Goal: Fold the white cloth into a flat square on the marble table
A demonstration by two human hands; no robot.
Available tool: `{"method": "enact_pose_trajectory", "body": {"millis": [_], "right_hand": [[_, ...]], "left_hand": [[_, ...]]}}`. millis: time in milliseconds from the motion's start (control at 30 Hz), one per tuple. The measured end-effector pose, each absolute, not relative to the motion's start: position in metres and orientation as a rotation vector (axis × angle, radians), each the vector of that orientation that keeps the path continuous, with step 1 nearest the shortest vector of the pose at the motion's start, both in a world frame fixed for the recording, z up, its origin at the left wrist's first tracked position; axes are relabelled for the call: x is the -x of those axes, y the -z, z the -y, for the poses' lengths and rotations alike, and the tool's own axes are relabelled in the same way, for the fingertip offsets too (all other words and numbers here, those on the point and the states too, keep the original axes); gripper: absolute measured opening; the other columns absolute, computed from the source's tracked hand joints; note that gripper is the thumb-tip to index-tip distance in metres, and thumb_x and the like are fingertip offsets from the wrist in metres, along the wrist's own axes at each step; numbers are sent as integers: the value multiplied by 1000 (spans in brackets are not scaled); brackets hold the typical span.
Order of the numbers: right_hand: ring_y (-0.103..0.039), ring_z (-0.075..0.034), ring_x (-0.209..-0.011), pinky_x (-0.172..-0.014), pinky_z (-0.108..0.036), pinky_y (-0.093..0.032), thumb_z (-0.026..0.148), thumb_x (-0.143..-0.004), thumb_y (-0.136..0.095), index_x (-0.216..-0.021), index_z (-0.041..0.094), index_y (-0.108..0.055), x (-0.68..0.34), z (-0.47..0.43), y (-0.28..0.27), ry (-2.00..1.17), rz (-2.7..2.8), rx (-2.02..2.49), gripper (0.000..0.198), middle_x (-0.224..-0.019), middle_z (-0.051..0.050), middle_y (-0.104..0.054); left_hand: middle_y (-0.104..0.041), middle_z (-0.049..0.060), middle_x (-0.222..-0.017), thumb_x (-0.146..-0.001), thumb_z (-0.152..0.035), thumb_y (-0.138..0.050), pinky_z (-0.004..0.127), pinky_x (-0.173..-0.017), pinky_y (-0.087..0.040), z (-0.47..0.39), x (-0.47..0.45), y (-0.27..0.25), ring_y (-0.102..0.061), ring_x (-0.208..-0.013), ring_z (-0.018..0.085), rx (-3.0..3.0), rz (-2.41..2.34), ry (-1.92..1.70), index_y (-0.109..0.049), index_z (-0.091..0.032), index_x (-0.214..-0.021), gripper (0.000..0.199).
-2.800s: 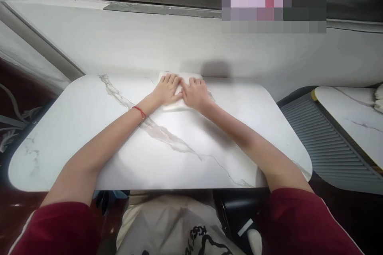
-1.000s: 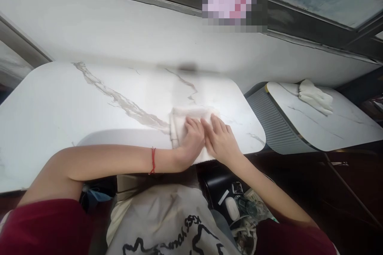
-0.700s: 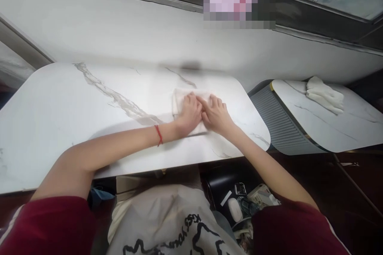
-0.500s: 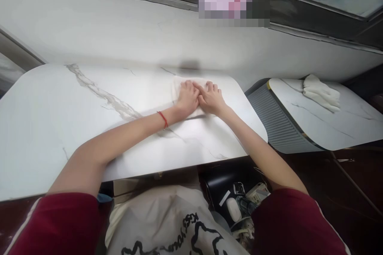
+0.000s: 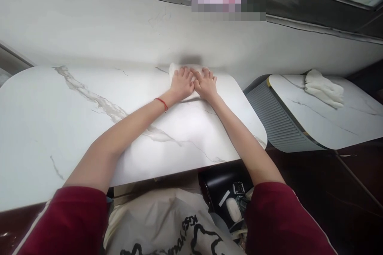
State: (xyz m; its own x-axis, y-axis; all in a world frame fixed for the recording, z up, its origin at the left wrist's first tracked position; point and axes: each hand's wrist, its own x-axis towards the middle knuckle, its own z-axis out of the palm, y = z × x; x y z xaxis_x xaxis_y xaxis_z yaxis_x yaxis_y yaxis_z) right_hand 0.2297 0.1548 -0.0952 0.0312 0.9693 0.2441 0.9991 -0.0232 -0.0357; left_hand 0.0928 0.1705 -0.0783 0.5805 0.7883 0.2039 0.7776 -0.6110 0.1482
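A white cloth lies on the marble-patterned white tabletop, close to its back edge by the wall. My left hand presses down on the cloth with its fingers spread; a red string bracelet circles the wrist. Beside it, my right hand also rests on the cloth, fingers apart and slightly bent. The two hands touch or nearly touch at the thumbs. Most of the cloth's middle is hidden under them.
To the right stands a second marble-patterned table with a ribbed grey side, bearing another crumpled white cloth. A white wall rises behind. Below the front edge, a black surface holds a white rounded case and small items.
Both hands have pushed the cloth away from me, toward the wall, and my arms are stretched further out. The view has shifted slightly.
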Motion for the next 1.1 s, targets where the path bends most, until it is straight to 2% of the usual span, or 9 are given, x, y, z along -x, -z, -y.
{"method": "enact_pose_trajectory", "body": {"millis": [300, 600, 933, 1100], "right_hand": [[-38, -35, -137, -106, -53, -36, 29, -98, -28, -159, 31, -40, -231, -157, 97, 174, 2016, 2105, 62, -157, -15, -40], [-40, -37, -134, -104, -55, -38, 32, -99, -25, -158, 33, -40, -236, -161, 103, 219, 2038, 2084, 62, -156, -15, -40], [-38, -35, -136, -107, -54, -36, 31, -98, -27, -157, 32, -43, -239, -182, 101, 170, 2069, 1992, 62, -154, -14, -43], [-39, -35, -135, -105, -53, -37, 33, -99, -27, -158, 32, -43, -242, -189, 103, 187, 2082, 1991, 61, -153, -15, -43]], "left_hand": [[-36, 27, -163, -100, -28, -30, 55, -118, -27, -176, -94, 87, -34, -150, 39, -2748, -1374, -467, -41, 0, -154, 62], [-37, 28, -162, -100, -29, -31, 56, -118, -27, -179, -93, 92, -35, -150, 39, -2736, -1346, -526, -43, 2, -152, 61], [-39, 23, -163, -99, -30, -32, 46, -124, -24, -186, -89, 92, -33, -153, 32, -2677, -1430, -579, -45, -1, -151, 61], [-41, 24, -161, -99, -30, -34, 47, -123, -24, -191, -91, 96, -33, -153, 32, -2668, -1462, -620, -48, -1, -148, 59]]}}
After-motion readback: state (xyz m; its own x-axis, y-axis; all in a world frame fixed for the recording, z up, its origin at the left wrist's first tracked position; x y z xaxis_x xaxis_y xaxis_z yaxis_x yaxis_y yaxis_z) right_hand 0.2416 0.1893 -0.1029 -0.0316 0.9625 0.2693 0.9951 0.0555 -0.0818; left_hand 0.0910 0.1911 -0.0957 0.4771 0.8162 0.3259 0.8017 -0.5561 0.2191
